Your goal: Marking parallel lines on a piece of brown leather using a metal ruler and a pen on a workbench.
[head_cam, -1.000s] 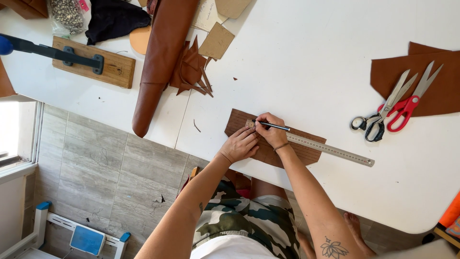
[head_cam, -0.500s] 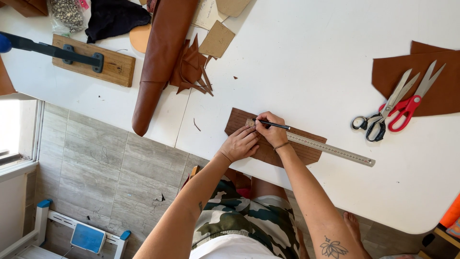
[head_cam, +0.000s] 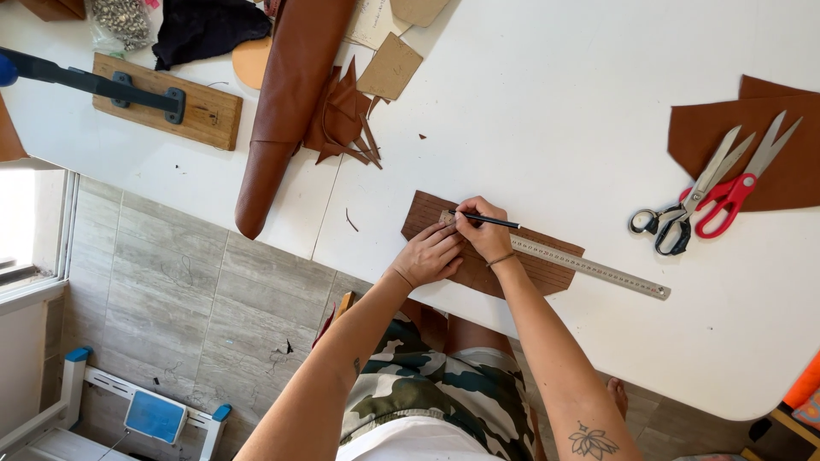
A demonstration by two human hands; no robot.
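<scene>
At the table's [head_cam: 555,102] near edge lies a brown leather piece [head_cam: 427,213] with a steel ruler [head_cam: 598,269] across it. The left hand [head_cam: 430,254] presses flat on the leather, fingers spread, gripping nothing. The right hand [head_cam: 483,232] pinches a pencil [head_cam: 491,222], its tip touching the leather just beside the ruler's end. Two scissors [head_cam: 696,201] lie near the right edge on another leather sheet [head_cam: 786,128]. A leather roll [head_cam: 286,102] overhangs the left edge.

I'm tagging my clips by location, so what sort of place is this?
Most likely a leather craft workshop, perhaps at home. A white table holds a leather roll, leather scraps and scissors, while the right hand marks a leather piece along a steel ruler.
</scene>
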